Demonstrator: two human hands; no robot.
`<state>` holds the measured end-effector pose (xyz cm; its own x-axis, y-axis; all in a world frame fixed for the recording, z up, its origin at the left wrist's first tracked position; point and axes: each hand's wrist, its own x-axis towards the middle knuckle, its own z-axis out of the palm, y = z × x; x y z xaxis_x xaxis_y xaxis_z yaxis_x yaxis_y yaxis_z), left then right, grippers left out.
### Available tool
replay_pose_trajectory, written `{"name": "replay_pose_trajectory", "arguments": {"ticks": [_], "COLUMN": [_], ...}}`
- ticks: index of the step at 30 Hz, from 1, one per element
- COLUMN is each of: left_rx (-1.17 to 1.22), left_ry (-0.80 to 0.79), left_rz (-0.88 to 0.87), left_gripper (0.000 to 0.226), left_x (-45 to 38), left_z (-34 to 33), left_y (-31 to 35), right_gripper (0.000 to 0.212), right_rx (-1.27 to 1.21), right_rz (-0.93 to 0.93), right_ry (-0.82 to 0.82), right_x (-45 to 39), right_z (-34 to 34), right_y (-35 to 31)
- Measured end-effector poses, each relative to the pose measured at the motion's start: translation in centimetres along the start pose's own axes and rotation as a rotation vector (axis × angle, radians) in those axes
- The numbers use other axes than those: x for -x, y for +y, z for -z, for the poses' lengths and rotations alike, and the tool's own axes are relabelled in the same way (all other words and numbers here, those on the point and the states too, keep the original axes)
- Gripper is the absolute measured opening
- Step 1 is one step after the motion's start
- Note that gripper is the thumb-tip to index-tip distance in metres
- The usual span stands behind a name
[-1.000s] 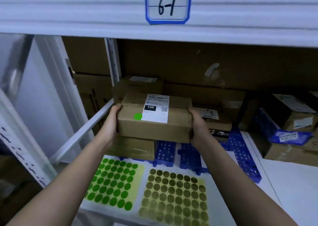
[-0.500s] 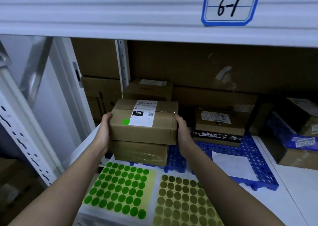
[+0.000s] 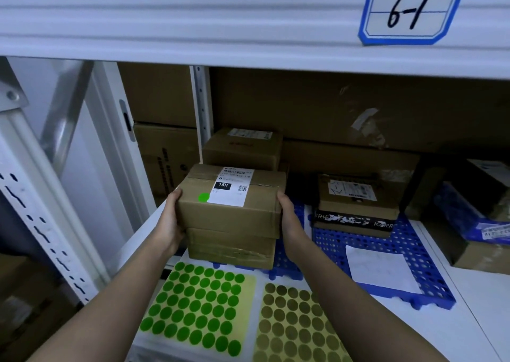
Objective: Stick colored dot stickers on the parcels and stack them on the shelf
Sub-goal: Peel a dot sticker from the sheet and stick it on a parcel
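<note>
A: What's diff vs half a sec ago?

B: Not much. Top parcel (image 3: pixel 229 199) w/ the green dot sticker (image 3: pixel 204 197) has come down a bit & now sits on the lower parcel (image 3: pixel 231 247), at the left end of the blue pallet (image 3: pixel 397 254) on the shelf (image 3: pixel 469 320). Its right edge overhangs the lower one slightly. A sec ago it was held higher, clear of the stack.

A: Hands?

B: Left hand (image 3: pixel 171 221) clasps the top parcel's left side, thumb hooked over the upper edge. Right hand (image 3: pixel 288 212) wraps the right side, fingers curled round the far corner. Both forearms reach fwd, roughly parallel.

A: Stickers?

B: Green sticker sheet (image 3: pixel 197 306) & olive sticker sheet (image 3: pixel 295 325) lie flat side by side at the shelf front, under the arms. Shelf tag (image 3: pixel 411 9) above reads 6-1.
</note>
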<state>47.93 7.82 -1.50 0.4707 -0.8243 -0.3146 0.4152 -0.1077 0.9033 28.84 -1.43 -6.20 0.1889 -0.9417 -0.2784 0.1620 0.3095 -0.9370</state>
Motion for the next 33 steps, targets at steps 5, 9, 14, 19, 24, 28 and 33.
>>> {"name": "replay_pose_trajectory", "arguments": {"ticks": [5,9,14,19,24,28,33], "left_rx": [-0.009,-0.018,-0.008,-0.023,0.001,0.014,0.031], "left_ry": [-0.017,-0.025,-0.043,-0.069,-0.094,-0.107,-0.081], "left_rz": [0.044,0.056,0.032,0.008,-0.004,-0.029,-0.041], "left_gripper": [0.058,0.059,0.040,0.042,0.056,0.052,0.055], "left_x": [-0.7,-1.4,-2.2,-2.8,-2.5,-2.2,-2.5], "left_z": [0.3,0.5,0.7,1.3,1.4,1.0,1.0], "left_y": [-0.4,-0.3,-0.2,-0.3,-0.7,-1.1,-1.2], "right_gripper": [0.067,0.072,0.085,0.078,0.073,0.069,0.070], "right_rx": [0.007,0.010,0.038,0.015,-0.006,-0.027,0.007], "right_rz": [0.013,-0.018,-0.012,-0.012,-0.056,-0.073,-0.055], "right_ry": [0.008,0.015,0.018,0.021,0.020,0.011,0.026], "right_x": [0.0,0.0,0.3,0.1,0.5,1.0,1.1], "right_z": [0.0,-0.3,-1.1,-1.2,-0.9,-0.8,-1.0], "right_y": [-0.3,-0.5,-0.4,-0.2,-0.4,-0.6,-0.7]}}
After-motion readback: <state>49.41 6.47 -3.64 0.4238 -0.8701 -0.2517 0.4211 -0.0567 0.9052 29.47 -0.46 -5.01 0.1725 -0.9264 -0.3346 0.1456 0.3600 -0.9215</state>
